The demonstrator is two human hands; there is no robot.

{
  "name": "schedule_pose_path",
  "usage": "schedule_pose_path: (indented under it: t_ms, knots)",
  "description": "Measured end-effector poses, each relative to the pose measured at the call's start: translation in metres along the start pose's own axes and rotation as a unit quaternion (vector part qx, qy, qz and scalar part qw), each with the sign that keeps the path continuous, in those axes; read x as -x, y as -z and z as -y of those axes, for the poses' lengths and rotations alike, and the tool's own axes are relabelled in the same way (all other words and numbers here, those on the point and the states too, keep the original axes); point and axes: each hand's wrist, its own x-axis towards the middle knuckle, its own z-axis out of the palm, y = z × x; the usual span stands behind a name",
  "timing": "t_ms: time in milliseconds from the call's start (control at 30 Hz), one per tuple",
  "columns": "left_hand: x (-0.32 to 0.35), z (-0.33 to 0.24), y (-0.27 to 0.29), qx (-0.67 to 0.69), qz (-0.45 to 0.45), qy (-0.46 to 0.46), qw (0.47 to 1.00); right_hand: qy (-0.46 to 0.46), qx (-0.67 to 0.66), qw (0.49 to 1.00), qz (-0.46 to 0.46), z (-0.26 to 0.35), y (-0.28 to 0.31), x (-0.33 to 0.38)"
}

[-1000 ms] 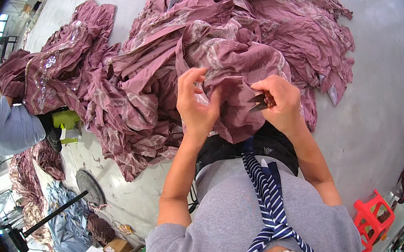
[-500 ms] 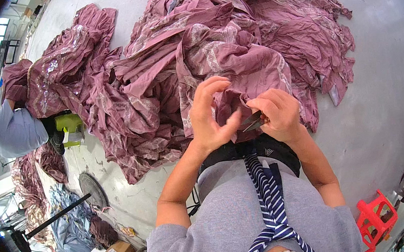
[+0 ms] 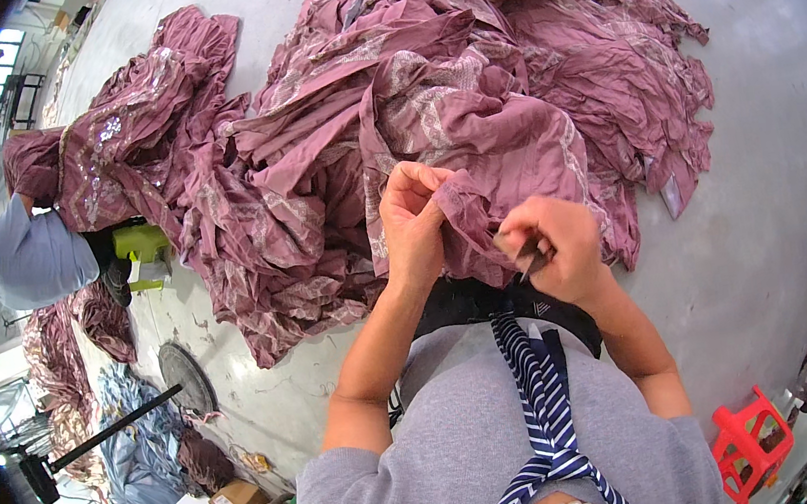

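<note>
A large heap of mauve-pink cloth (image 3: pixel 507 108) with pale silvery patterned bands lies before me and runs up into my lap. My left hand (image 3: pixel 412 226) is closed in a pinch on a raised edge of this cloth, thumb against fingers. To its right and apart from it, my right hand (image 3: pixel 564 247) is curled around small dark thread snips (image 3: pixel 531 258); motion blurs them, and the fingers partly cover them. Between the hands a fold of the cloth hangs from the left pinch.
At the left, another person (image 3: pixel 36 252) in a light blue top sits on a green stool (image 3: pixel 143 246) with the same cloth. A black stand with a round base (image 3: pixel 187 379) is lower left, near blue cloth (image 3: pixel 139 436). A red plastic stool (image 3: pixel 753 446) stands lower right.
My left hand has gone from spread fingers to a pinch on the cloth edge, lifting it. The right hand has turned with the snips and shifted slightly down.
</note>
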Motion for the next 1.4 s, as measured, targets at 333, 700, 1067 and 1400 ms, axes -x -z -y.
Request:
schedule_pose_path:
  t_ms: [333,700,1067,1400]
  knots:
    - [0.006,0.002,-0.009,-0.144,0.028,-0.084,0.986,-0.063,0.052,0.993,0.09,-0.005,-0.008,-0.027]
    - [0.008,0.002,-0.008,-0.08,0.083,-0.08,0.99,-0.359,-0.442,0.817,0.094,-0.009,0.001,-0.025]
    - [0.011,0.001,-0.012,-0.086,0.021,-0.073,0.993,-0.261,-0.322,0.91,-0.024,0.0,0.011,-0.026]
    - [0.008,0.008,-0.012,-0.02,-0.031,-0.087,0.996,-0.193,-0.075,0.978,-0.02,0.003,-0.001,-0.003]
